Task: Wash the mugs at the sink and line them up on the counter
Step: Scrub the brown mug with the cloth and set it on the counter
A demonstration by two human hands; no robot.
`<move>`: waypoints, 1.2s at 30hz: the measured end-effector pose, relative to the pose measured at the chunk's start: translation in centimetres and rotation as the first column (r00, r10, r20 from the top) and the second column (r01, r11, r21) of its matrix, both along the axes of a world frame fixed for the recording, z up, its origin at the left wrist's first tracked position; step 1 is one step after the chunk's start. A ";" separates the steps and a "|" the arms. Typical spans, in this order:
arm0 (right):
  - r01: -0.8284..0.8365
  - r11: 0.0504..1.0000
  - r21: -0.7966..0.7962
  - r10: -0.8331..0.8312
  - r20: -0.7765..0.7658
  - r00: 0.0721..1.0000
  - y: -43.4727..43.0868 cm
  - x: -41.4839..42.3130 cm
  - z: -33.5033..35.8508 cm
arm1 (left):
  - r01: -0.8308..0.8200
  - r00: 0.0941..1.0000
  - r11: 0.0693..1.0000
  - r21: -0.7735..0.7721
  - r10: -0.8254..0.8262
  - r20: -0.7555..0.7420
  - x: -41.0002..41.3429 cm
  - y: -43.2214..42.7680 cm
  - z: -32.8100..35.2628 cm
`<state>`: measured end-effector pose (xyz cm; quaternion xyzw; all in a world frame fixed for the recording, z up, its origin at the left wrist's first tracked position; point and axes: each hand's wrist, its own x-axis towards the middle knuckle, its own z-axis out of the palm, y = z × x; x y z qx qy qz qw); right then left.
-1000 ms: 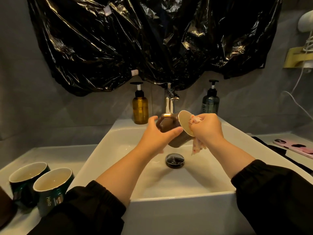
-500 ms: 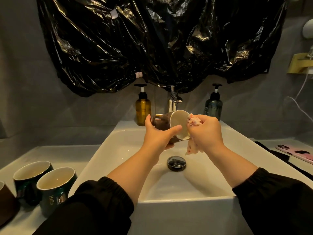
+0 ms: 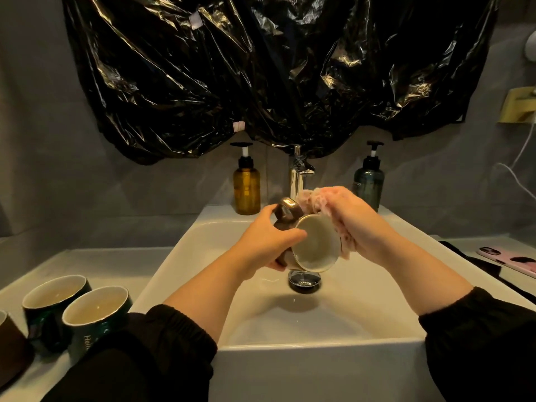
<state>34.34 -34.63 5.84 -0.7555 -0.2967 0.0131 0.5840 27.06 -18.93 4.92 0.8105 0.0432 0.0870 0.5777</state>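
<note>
Over the white sink (image 3: pixel 319 343) my left hand (image 3: pixel 266 242) grips a brown mug (image 3: pixel 313 245) with a cream inside, tilted so its mouth faces me and its handle points up. My right hand (image 3: pixel 359 224) holds a pink cloth (image 3: pixel 316 201) against the mug's far side. Two dark green mugs (image 3: pixel 55 297) (image 3: pixel 95 314) stand upright side by side on the counter at the left. The edge of a brown mug (image 3: pixel 8 343) shows at the far left.
A chrome tap (image 3: pixel 298 175) stands behind the mug, between an amber pump bottle (image 3: pixel 246 187) and a dark pump bottle (image 3: pixel 368 184). The drain plug (image 3: pixel 304 281) lies below the mug. A pink phone (image 3: pixel 507 261) lies on the right counter. Black plastic sheet (image 3: pixel 261 68) covers the wall.
The mug has turned so its mouth faces me and its handle points up. My right hand has moved the cloth from the rim to the mug's far side.
</note>
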 end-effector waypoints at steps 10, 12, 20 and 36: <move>0.021 0.996 -0.091 -0.014 0.080 0.997 0.1 -2.0 0.6 | 0.068 0.997 0.993 0.095 -0.065 -0.036 -0.3 -0.6 0.0; -0.046 0.998 -0.042 0.048 0.050 0.998 -0.5 -2.4 0.8 | 0.074 0.996 0.996 0.049 -0.071 -0.050 -0.3 -0.5 -0.1; 0.100 0.995 -0.023 -0.101 -0.012 0.995 -0.4 -1.6 0.0 | 0.005 0.999 0.987 -0.161 -0.012 -0.043 -0.3 0.0 0.4; 0.069 0.995 -0.078 -0.072 -0.029 0.997 -0.8 -2.3 0.2 | 0.045 0.999 0.999 -0.025 -0.045 0.030 -0.4 -0.5 0.3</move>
